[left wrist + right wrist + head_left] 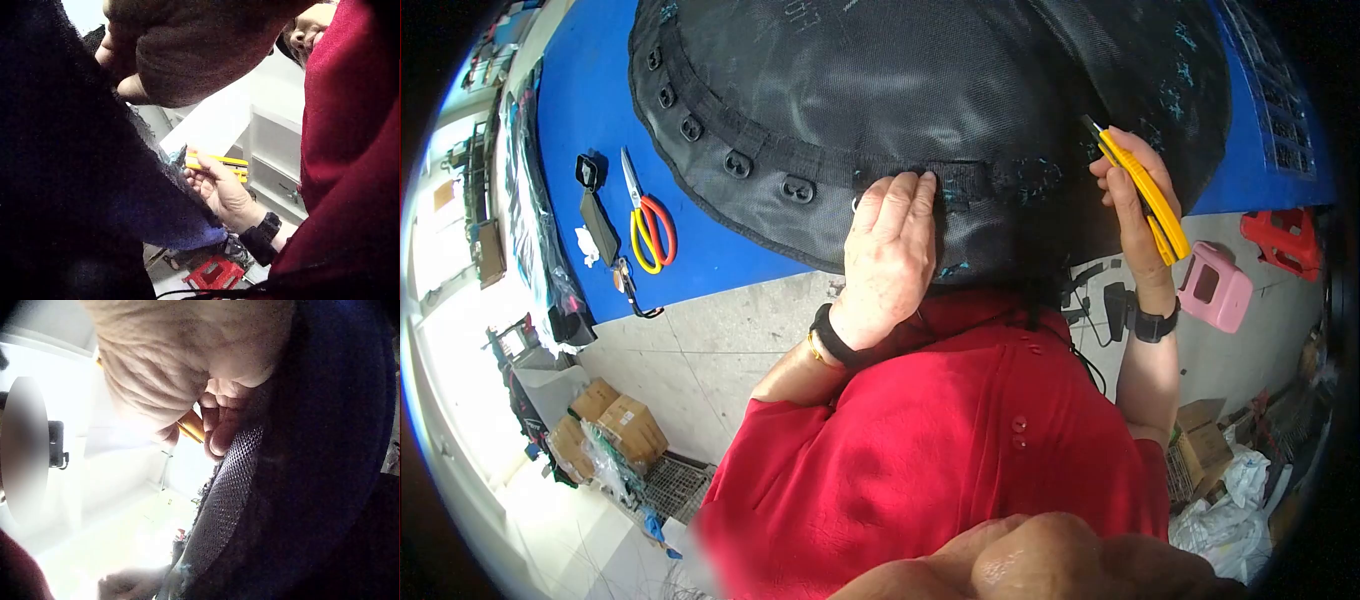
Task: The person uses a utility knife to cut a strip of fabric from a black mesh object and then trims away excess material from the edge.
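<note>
Fingers straight and close together, my left hand (pixel 890 255) rests on the black fabric (pixel 830 120) beside a strip of webbing (pixel 962 182); I can't make out its thumb. My right hand (pixel 1130 215) grips the yellow knife (pixel 1143 191), blade pointing out over the fabric, though I can't tell whether the tip touches. Loose teal threads (pixel 1040 180) lie between my hands. I judge this step to be trimming stitching; the next move likely calls for holding the fabric steady and keeping the blade light, so nothing gets nicked. Left of the fabric, scissors (pixel 638 203) lie on the blue desk (pixel 700 255).
</note>
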`<state>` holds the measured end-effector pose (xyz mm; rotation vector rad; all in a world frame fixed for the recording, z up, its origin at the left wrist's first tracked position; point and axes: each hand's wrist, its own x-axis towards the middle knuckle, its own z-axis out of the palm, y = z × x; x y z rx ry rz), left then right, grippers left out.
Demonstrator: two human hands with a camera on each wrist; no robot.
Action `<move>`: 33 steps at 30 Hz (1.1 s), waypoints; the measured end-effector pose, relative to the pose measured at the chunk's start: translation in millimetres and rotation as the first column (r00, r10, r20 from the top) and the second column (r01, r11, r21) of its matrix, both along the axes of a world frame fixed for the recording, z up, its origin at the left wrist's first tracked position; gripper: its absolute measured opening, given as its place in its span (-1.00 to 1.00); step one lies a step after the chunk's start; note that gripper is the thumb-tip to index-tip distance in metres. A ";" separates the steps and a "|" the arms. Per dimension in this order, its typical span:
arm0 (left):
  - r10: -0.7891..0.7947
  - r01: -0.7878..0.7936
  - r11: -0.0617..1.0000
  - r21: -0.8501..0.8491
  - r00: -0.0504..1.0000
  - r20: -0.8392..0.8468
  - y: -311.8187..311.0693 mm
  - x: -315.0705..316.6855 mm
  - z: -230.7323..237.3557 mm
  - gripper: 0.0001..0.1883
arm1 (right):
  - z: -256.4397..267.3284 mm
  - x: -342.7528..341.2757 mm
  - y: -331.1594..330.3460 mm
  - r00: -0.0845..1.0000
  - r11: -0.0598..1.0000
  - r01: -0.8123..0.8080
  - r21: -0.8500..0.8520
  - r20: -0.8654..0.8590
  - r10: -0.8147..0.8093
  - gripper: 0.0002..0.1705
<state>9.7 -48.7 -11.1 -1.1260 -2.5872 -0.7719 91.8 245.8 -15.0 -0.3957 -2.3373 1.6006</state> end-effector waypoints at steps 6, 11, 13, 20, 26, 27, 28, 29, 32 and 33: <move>0.047 -0.047 0.999 0.005 0.998 -0.028 -0.3 -3.3 1.4 -0.56 | 0.8 0.1 0.6 1.000 1.000 -0.003 -0.016 0.010 0.003 -0.60; 0.119 -0.125 0.989 -0.073 0.989 -0.085 -4.6 -5.6 10.8 -0.63 | 4.0 0.3 -0.6 1.000 1.000 -0.001 -0.017 0.022 0.002 -0.60; 0.141 -0.147 0.988 -0.054 0.986 -0.093 -7.2 -6.8 6.4 -0.64 | 5.3 -0.2 -1.0 1.000 1.000 -0.010 -0.012 0.016 0.010 -0.61; 0.197 -0.200 0.980 -0.022 0.976 -0.092 -15.1 -6.4 -1.5 -0.65 | 5.5 -0.8 -1.8 1.000 1.000 0.007 -0.007 0.027 -0.007 -0.60; 0.225 -0.230 0.972 -0.052 0.970 -0.092 -14.9 -1.3 1.4 -0.65 | 4.9 -1.7 -2.7 1.000 1.000 0.010 0.003 0.009 -0.010 -0.59; 0.221 -0.226 0.973 -0.045 0.971 -0.095 -14.7 -1.7 0.9 -0.65 | 5.1 -1.5 -2.3 1.000 1.000 0.009 -0.001 0.016 -0.009 -0.59; 0.217 -0.221 0.975 -0.037 0.971 -0.098 -14.7 -2.4 -0.3 -0.65 | 5.1 -1.1 -1.8 1.000 1.000 0.007 -0.005 0.024 -0.007 -0.58; 0.213 -0.217 0.976 -0.029 0.972 -0.101 -14.9 -3.1 -1.5 -0.65 | 5.2 -1.1 -1.7 1.000 1.000 0.005 -0.008 0.031 -0.005 -0.58; 0.209 -0.212 0.977 -0.021 0.972 -0.110 -15.3 -4.1 -2.9 -0.67 | 6.8 -1.6 -3.3 0.999 1.000 0.010 -0.015 0.033 -0.009 -0.58; 0.208 -0.211 0.977 -0.020 0.974 -0.093 -15.4 -3.8 -2.0 -0.68 | 7.2 -1.7 -3.3 0.999 1.000 0.010 -0.016 0.036 -0.010 -0.58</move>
